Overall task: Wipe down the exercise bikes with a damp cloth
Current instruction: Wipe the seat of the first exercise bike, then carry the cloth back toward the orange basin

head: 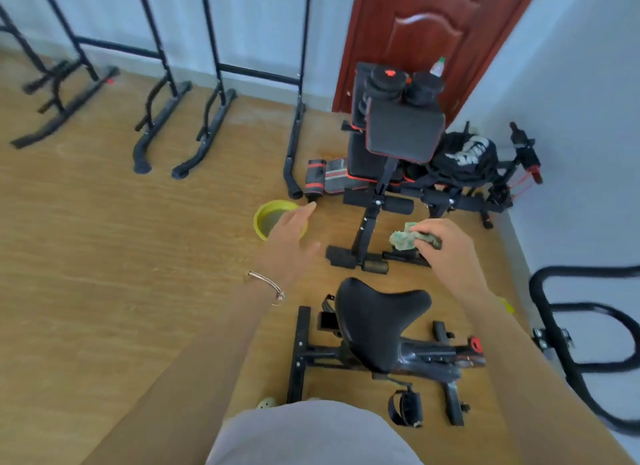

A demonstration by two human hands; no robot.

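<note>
My right hand (446,243) has its fingers curled round the cloth (401,240), which is bunched into a wad and held in the air just beyond the saddle (377,319). My left hand (294,232) is spread flat with fingers straight, holding nothing. In the view it lies across the right side of the bowl (273,206), though I cannot tell how high above it. The bike (426,357) stands right below me, with its saddle nearest my hands. I judge the step to be bringing the cloth down onto the bike, saddle first. To do it well I should shake the wad out so a flat face meets the surface, not a lump. I cannot tell whether it is wet enough, so a dip and a hard wring at the bowl may be wise, leaving no drips on the floor (138,256). Then I would wipe the saddle from wide end to nose in overlapping strokes, steadying the bike with my free left hand. After that I would work down over the rest to the strap (405,409), turning the cloth to a clean side as it soils.
</note>
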